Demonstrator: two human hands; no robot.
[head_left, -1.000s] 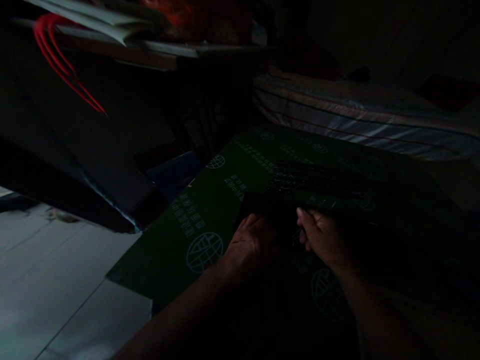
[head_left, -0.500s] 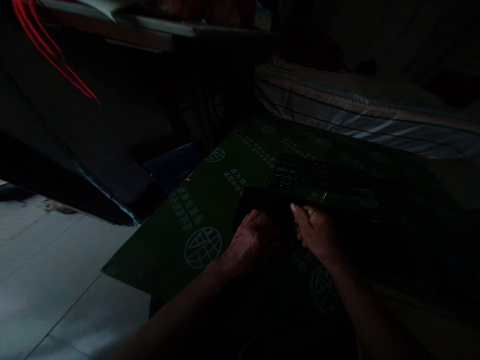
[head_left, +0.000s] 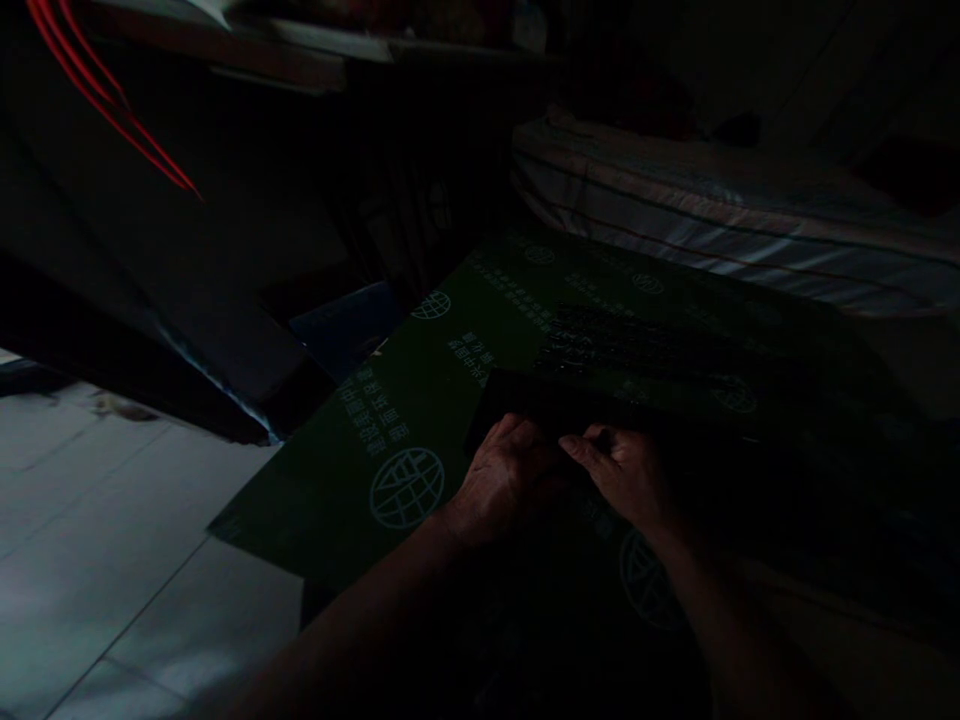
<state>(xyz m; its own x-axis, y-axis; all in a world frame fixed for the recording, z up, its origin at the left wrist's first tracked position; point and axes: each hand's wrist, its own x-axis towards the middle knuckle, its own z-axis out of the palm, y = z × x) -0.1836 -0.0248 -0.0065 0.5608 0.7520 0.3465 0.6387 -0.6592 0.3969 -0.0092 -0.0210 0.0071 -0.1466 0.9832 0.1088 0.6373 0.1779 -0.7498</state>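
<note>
The scene is very dark. My left hand (head_left: 504,468) is closed with curled fingers over the edge of a black flat object (head_left: 510,390) lying on the green board (head_left: 300,510). Close beside it on the right, my right hand (head_left: 619,465) is also closed, its thumb pointing toward the left hand. Whatever is between the fingers of either hand is lost in the dark. Just behind the black object lies a row of dark, glinting strips (head_left: 577,345), whose kind I cannot make out.
Light floor tiles (head_left: 97,540) show at the lower left, beyond the board's edge. A mattress with a striped cover (head_left: 720,220) stands at the back right. Red cords (head_left: 112,95) hang at the upper left, and a blue item (head_left: 345,330) is left of the board.
My right hand has moved left, closer to my left hand. A small bright glint above the right hand has faded. The left hand has hardly moved.
</note>
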